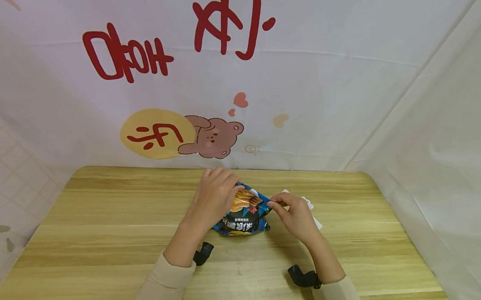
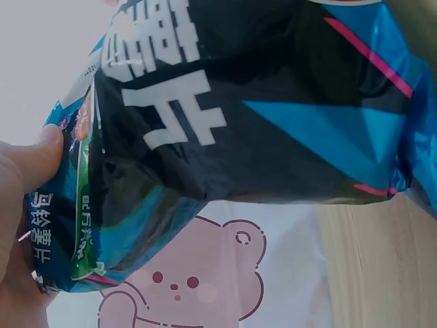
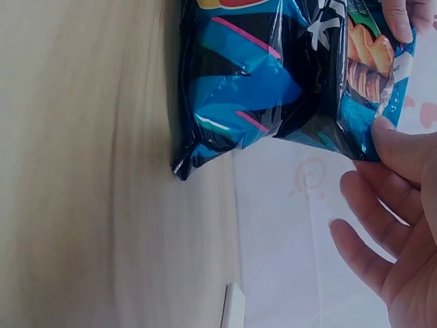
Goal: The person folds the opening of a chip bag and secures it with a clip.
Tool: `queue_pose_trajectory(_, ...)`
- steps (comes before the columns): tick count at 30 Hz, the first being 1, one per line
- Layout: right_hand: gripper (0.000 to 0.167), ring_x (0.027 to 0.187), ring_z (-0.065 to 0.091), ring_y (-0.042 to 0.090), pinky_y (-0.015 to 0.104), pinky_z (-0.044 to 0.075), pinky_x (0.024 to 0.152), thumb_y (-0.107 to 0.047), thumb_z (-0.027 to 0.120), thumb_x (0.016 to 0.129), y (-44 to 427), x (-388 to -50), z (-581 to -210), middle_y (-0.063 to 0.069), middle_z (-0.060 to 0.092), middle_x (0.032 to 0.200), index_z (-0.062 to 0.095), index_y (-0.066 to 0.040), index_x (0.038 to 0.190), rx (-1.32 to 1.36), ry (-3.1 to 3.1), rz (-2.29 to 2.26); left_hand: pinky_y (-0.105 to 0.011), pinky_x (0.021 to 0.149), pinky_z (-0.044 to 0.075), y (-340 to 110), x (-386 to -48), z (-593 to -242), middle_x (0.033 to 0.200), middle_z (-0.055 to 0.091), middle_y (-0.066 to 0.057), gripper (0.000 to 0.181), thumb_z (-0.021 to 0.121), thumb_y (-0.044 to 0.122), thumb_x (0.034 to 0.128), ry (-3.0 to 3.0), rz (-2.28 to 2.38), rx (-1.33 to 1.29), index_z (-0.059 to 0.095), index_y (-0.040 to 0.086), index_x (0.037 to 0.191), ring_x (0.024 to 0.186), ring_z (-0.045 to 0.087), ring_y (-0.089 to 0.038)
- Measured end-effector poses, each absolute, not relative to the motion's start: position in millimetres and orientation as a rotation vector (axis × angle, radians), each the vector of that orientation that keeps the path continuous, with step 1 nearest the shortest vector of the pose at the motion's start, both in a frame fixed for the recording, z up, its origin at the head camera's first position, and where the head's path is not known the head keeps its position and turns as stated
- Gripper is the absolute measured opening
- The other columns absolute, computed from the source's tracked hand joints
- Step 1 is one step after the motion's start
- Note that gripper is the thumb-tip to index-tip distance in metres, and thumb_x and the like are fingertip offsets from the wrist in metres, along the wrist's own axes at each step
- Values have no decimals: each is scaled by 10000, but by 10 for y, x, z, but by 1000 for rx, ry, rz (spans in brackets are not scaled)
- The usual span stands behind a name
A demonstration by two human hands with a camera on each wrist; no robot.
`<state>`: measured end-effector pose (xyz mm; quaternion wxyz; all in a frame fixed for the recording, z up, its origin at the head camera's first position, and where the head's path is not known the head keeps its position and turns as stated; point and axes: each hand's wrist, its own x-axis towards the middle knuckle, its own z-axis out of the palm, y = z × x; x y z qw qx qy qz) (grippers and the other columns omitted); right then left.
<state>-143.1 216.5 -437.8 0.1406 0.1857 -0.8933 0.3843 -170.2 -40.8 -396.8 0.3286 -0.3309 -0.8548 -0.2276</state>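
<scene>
A glossy blue-and-black plastic snack bag [image 1: 243, 217] is held up over the wooden-grain, yellow-brown worktop [image 1: 108, 249]; whether its lower edge touches the surface is unclear. The left hand [image 1: 214, 193] grips the left part of the bag's far edge, its thumb on the printed face in the left wrist view. The right hand [image 1: 295, 214] pinches the bag's far right corner between thumb and forefinger, its other fingers loosely spread.

In the head view the bag's lettering is upside down. Large white characters on its black face include 薯片, clearest in the left wrist view, and smaller white print on the folded end reads 马铃薯片. A green strip beside that carries small white characters too distorted to read. Yellow ridged chips are pictured near the held edge.

Right of the bag, partly behind the right hand, lies a flat white object with a scalloped edge [image 1: 317, 223]. On the person's side of the bag, black curved wrist pieces [image 1: 304, 278] sit at both wrists, by beige sleeves [image 1: 157, 285].

Beyond the bag hangs a white fabric backdrop [image 1: 323, 97], printed with a pinkish-brown bear [image 1: 220, 144], a yellow disc [image 1: 165, 149] and large red sideways characters [image 1: 117, 52].
</scene>
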Motion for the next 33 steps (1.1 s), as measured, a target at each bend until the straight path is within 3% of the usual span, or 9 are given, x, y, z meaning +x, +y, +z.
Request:
queue_pose_trajectory(9,44,786,680,126,306,530,670,-106,767,953,2207,-1441,-4399,-73,728,856,785,-105,912,515,-2623,1107,-359,734,413,-403,-1694,-3979,915,711,-21,97,808,154,929,-2237,-653,-871,748,78,931,867,605,-235)
queue_pose_trajectory(20,40,850,710,138,423,592,792,-99,757,967,2361,-1437,-4337,-60,749,911,793,-117,968,449,-2748,1061,-367,735,401,-401,-1715,-4000,906,703,-14,80,803,140,927,-2222,-680,-873,745,84,923,856,597,-234)
queue_pose_trajectory(28,97,894,688,240,486,557,807,-113,756,973,2585,-1451,-4314,17,758,960,786,-64,1051,343,-2717,1014,-362,737,390,-403,-1703,-3982,894,702,-9,74,796,132,933,-2224,-732,-887,749,78,913,848,587,-224)
queue_pose_trajectory(33,235,949,703,350,552,561,803,-133,779,954,2716,-1467,-4382,161,745,1076,741,-21,1157,308,-2722,934,-358,731,390,-404,-1695,-3975,897,703,-11,71,800,131,930,-2231,-718,-887,756,77,917,845,586,-223)
